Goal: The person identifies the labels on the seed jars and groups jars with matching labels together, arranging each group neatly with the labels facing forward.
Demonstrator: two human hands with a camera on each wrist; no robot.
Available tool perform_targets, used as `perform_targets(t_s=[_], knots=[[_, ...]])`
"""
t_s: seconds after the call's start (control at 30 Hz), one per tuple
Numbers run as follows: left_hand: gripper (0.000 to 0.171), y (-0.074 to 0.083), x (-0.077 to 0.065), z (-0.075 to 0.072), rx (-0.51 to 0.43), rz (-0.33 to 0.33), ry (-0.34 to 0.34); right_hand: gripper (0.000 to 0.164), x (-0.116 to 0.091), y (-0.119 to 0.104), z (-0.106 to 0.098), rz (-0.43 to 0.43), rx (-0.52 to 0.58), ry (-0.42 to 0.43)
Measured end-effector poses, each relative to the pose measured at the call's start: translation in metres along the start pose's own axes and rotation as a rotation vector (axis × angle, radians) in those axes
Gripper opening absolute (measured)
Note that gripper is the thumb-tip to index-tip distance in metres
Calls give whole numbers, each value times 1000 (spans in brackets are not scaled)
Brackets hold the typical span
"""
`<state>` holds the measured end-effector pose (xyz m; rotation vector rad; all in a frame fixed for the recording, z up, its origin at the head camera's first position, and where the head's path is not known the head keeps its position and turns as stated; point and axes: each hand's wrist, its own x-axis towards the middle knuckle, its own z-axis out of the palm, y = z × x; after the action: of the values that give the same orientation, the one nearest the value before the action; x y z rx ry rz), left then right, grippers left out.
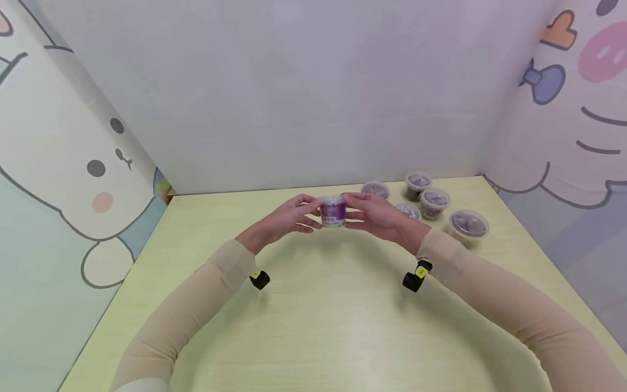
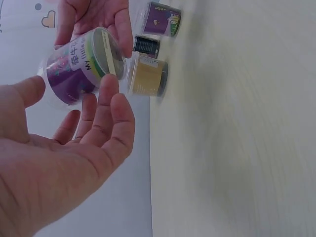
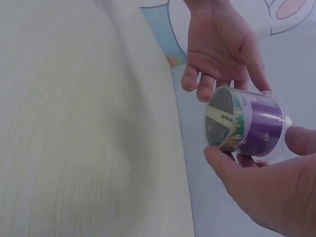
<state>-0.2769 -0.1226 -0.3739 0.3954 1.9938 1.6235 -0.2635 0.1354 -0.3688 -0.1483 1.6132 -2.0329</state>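
Note:
A small clear plastic tub with a purple label is held up over the table, between both hands. My left hand grips its left side, thumb near the top and fingertips by the base. From the right, my right hand grips it the same way. The left wrist view shows the tub tilted, its grey bottom with a pale strip turned to the camera. In the right wrist view the purple tub sits between the near thumb and fingers, with the left hand beyond it.
Several lidded tubs stand at the back right of the pale wooden table, among them a yellow-sided tub and a dark tub. Another tub is partly behind the right hand. A white wall rises behind the table.

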Motion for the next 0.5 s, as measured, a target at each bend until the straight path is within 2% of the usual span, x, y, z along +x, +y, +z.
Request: perform_targets(t_s=[0.27, 0.5], knots=[[55, -4, 0, -1, 1, -21, -1, 62, 4, 5, 5, 2, -32, -38], [56, -10, -1, 0, -2, -55, -8, 55, 6, 9, 5, 20, -7, -29]])
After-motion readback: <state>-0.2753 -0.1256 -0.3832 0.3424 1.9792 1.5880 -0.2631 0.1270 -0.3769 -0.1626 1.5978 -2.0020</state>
